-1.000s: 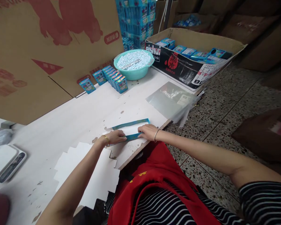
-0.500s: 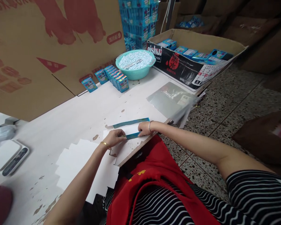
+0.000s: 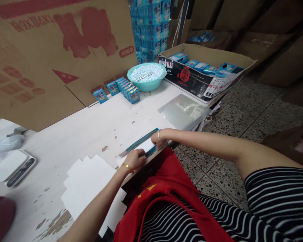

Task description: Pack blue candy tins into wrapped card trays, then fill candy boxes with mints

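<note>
A flat cardboard piece (image 3: 144, 145), white inside with blue folded-up long edges, lies at the table's front edge between my hands. My left hand (image 3: 135, 158), with a gold bangle on its wrist, has its fingers closed on the near left part of the blue edge. At the right end, my right hand (image 3: 158, 139) curls its fingers over the same piece, with a silver bangle on the wrist. Fingertips of both hands are partly hidden. Beneath and beside my left forearm is a fanned pile of white card blanks (image 3: 88, 183).
A turquoise basin (image 3: 148, 85) of pale blue pellets stands behind small blue packets (image 3: 127, 90). An open black-printed carton (image 3: 189, 80) holds blue boxes at the right. Clear plastic sheets (image 3: 183, 111) overhang the table edge. A white scale (image 3: 13, 166) sits left, before a large carton (image 3: 73, 60).
The cardboard piece has turned, its left end swinging toward me. My left hand has shifted right and nearer the table edge with it. The camera view has tilted slightly.
</note>
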The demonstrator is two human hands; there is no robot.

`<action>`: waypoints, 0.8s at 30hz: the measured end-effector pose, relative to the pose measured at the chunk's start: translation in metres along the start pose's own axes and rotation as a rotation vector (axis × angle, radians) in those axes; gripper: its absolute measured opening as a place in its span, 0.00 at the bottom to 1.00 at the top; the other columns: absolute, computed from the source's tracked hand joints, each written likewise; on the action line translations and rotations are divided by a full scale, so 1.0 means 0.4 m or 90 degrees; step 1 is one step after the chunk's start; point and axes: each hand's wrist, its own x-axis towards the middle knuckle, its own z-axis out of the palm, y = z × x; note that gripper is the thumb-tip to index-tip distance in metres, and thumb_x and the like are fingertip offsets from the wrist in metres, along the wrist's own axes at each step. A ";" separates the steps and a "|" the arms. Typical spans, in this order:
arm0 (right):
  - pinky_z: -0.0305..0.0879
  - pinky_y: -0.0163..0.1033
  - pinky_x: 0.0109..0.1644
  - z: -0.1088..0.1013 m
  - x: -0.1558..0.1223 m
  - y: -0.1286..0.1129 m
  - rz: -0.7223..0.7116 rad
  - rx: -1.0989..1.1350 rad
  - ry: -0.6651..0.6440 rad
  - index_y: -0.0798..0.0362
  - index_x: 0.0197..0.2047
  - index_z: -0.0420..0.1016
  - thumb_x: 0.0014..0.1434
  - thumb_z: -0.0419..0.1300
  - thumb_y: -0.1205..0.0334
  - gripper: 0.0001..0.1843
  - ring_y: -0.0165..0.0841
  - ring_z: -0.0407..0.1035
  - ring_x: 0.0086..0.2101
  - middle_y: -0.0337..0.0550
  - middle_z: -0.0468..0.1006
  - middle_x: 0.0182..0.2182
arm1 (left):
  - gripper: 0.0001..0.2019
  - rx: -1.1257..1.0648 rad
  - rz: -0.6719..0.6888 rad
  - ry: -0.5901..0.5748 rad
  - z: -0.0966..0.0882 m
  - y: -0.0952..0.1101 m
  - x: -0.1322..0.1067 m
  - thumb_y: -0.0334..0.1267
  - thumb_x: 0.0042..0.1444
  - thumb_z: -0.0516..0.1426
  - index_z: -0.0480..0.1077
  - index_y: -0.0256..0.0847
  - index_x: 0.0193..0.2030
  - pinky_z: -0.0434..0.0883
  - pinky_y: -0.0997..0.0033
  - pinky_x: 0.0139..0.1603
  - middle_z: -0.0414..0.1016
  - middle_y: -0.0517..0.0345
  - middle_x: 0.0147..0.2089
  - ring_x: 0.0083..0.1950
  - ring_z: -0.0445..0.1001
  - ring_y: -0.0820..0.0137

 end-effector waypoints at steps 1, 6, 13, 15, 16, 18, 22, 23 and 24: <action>0.61 0.38 0.39 0.000 -0.007 -0.004 0.000 -0.014 0.025 0.56 0.34 0.80 0.49 0.66 0.57 0.12 0.37 0.71 0.36 0.45 0.80 0.33 | 0.04 -0.002 -0.008 0.010 0.003 0.004 -0.002 0.35 0.52 0.55 0.72 0.41 0.32 0.59 0.71 0.31 0.71 0.59 0.28 0.30 0.66 0.71; 0.59 0.48 0.49 0.046 -0.048 -0.052 0.013 -0.081 0.345 0.60 0.40 0.77 0.58 0.57 0.65 0.10 0.47 0.63 0.50 0.59 0.74 0.45 | 0.06 0.014 -0.058 0.156 0.030 0.042 0.038 0.32 0.53 0.53 0.72 0.40 0.30 0.61 0.69 0.35 0.73 0.55 0.29 0.34 0.69 0.67; 0.64 0.42 0.46 0.192 -0.053 -0.093 -0.031 0.163 0.488 0.57 0.63 0.55 0.59 0.52 0.72 0.29 0.38 0.67 0.46 0.56 0.66 0.53 | 0.11 0.038 0.136 0.101 -0.045 0.022 0.043 0.36 0.59 0.52 0.73 0.39 0.43 0.68 0.69 0.41 0.75 0.51 0.39 0.38 0.72 0.68; 0.63 0.45 0.50 0.221 -0.045 -0.098 -0.075 0.168 0.544 0.56 0.65 0.52 0.60 0.55 0.67 0.31 0.40 0.64 0.49 0.57 0.63 0.56 | 0.17 0.171 0.197 0.146 -0.104 -0.022 0.020 0.29 0.59 0.48 0.71 0.41 0.51 0.68 0.63 0.49 0.74 0.47 0.48 0.48 0.72 0.64; 0.63 0.46 0.50 0.232 -0.040 -0.102 -0.091 0.157 0.565 0.56 0.64 0.53 0.60 0.57 0.62 0.31 0.41 0.63 0.50 0.58 0.62 0.56 | 0.21 0.250 0.222 0.161 -0.131 -0.045 0.011 0.25 0.58 0.47 0.69 0.43 0.55 0.65 0.58 0.55 0.71 0.47 0.54 0.55 0.69 0.61; 0.63 0.48 0.47 0.248 -0.028 -0.110 -0.109 0.132 0.589 0.56 0.59 0.61 0.60 0.58 0.49 0.29 0.43 0.62 0.48 0.57 0.64 0.54 | 0.28 0.376 0.286 0.138 -0.167 -0.090 0.001 0.20 0.54 0.48 0.64 0.47 0.60 0.56 0.49 0.64 0.61 0.50 0.65 0.67 0.56 0.57; 0.61 0.45 0.43 0.264 -0.013 -0.101 -0.112 0.103 0.606 0.57 0.43 0.70 0.59 0.51 0.37 0.29 0.41 0.61 0.41 0.54 0.70 0.43 | 0.24 0.448 0.418 -0.039 -0.161 -0.135 0.008 0.25 0.54 0.53 0.67 0.47 0.57 0.46 0.46 0.69 0.56 0.55 0.68 0.72 0.45 0.57; 0.60 0.44 0.42 0.268 -0.015 -0.092 -0.118 0.099 0.610 0.56 0.40 0.70 0.59 0.50 0.37 0.28 0.40 0.61 0.40 0.53 0.70 0.41 | 0.21 0.443 0.431 -0.063 -0.150 -0.136 0.011 0.27 0.54 0.54 0.68 0.46 0.55 0.46 0.46 0.69 0.59 0.55 0.67 0.72 0.46 0.57; 0.60 0.43 0.42 0.271 -0.019 -0.081 -0.127 0.097 0.617 0.56 0.39 0.70 0.60 0.50 0.38 0.27 0.40 0.60 0.39 0.53 0.70 0.40 | 0.19 0.432 0.438 -0.074 -0.138 -0.134 0.014 0.28 0.55 0.55 0.69 0.45 0.54 0.47 0.47 0.69 0.61 0.55 0.66 0.71 0.47 0.57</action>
